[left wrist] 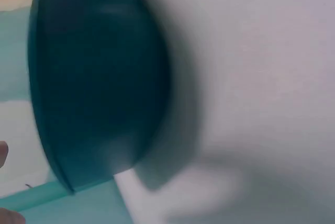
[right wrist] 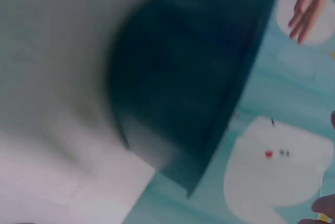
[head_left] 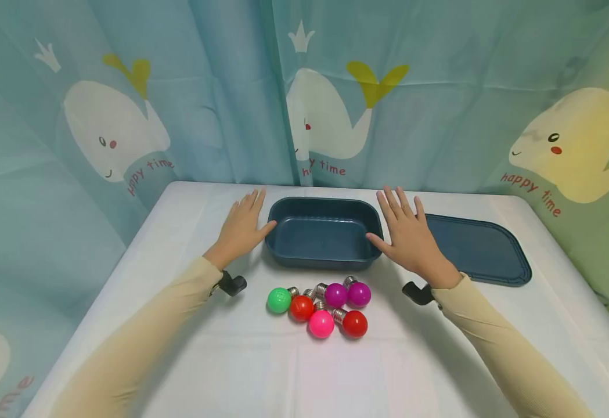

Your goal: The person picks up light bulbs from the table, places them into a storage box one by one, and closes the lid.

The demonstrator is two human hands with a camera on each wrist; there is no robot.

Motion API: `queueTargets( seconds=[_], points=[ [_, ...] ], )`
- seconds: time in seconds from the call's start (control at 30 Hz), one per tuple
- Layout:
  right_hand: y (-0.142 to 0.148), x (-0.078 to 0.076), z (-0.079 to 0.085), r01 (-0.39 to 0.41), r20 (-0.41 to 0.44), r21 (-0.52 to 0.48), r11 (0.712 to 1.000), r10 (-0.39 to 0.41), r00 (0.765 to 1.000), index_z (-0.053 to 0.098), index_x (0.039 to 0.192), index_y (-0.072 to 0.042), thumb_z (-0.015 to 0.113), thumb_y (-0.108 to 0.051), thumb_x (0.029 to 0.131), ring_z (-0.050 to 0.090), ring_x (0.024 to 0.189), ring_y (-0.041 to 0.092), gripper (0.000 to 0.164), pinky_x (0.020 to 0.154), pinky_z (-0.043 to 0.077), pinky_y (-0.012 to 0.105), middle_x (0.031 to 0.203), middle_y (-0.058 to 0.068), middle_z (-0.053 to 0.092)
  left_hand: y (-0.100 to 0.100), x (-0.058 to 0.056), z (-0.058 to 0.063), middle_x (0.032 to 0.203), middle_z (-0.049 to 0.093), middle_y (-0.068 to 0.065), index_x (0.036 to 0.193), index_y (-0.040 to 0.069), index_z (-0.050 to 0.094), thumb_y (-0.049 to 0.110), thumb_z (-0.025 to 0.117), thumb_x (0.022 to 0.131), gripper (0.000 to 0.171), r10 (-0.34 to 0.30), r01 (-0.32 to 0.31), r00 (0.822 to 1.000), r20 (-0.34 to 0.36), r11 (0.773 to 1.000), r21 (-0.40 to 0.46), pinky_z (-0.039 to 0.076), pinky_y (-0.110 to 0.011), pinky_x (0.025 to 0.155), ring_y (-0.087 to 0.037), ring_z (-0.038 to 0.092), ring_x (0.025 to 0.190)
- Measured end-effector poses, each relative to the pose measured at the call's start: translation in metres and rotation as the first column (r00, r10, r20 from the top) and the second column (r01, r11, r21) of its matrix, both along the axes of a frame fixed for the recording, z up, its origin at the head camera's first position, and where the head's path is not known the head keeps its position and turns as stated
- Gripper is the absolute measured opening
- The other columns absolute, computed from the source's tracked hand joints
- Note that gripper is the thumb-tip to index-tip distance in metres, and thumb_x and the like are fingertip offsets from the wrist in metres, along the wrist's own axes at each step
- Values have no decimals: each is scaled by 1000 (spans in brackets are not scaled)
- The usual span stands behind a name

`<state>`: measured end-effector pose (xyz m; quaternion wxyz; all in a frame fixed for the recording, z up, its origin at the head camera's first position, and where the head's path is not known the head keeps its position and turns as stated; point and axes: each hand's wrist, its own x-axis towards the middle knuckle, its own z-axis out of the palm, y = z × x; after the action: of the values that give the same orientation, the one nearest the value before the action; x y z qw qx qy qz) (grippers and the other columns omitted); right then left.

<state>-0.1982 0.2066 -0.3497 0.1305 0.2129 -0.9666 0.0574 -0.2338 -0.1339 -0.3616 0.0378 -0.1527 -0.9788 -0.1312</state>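
Observation:
A dark blue rectangular box (head_left: 325,262), open at the top, stands on the table between the two hands. My left hand (head_left: 240,229) is at its left end with fingers straight and spread, the thumb reaching toward the rim. Past the right end is my right hand (head_left: 408,238), also spread, its thumb overlapping the rim; I cannot tell whether either hand touches it. Both hands hold nothing. In both wrist views the box's outer wall (left wrist: 99,88) looks blurred. The right wrist view also shows the left hand (right wrist: 308,7) across the box.
In front of the box lie several colored light bulbs: green (head_left: 279,300), red (head_left: 355,324), pink (head_left: 321,324) and purple (head_left: 359,294). A flat dark blue lid (head_left: 476,249) lies to the right, partly behind the right hand. A whale-print curtain (head_left: 231,87) hangs behind the white table (head_left: 220,371).

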Motion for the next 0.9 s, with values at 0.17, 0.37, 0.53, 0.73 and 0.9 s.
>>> queueTargets(
  seconds=[0.17,0.37,0.53,0.73,0.9],
  points=[
    [0,20,-8,-133,-44,-26,991,132,990,14,151,-5,65,-43,83,14,145,35,92,115,11,60,157,14,18,-4,1,-6,152,27,-23,148,-2,19,36,52,95,73,-17,15,999,42,998,56,22,-51,116,-37,27,140],
    [1,45,-15,-265,-85,-40,963,261,962,23,149,-5,71,-38,78,23,143,33,91,121,11,46,153,14,30,-5,1,-12,150,32,-23,147,-3,23,37,50,96,70,-15,9,998,62,996,85,24,-50,116,-37,31,138],
    [5,60,-22,-361,-128,-46,931,353,927,31,145,-2,60,-45,88,32,138,33,77,122,11,36,149,15,38,-4,4,-13,146,38,-23,145,-3,28,37,49,96,67,-24,21,998,57,998,57,27,-49,115,-38,35,136],
    [3,69,-32,-432,-154,-41,901,422,894,42,139,-2,83,-29,68,46,129,32,87,105,42,44,141,14,48,-2,5,-13,144,40,-24,145,-1,30,37,52,95,67,-29,25,996,90,999,44,33,-49,111,-38,39,133],
    [1,69,-43,-491,-143,-38,870,482,865,50,132,-1,87,-26,63,58,117,28,83,91,53,42,130,14,58,-2,3,-15,144,41,-22,146,1,29,37,53,95,67,-26,15,989,149,997,75,34,-49,111,-37,39,134]
  ],
)
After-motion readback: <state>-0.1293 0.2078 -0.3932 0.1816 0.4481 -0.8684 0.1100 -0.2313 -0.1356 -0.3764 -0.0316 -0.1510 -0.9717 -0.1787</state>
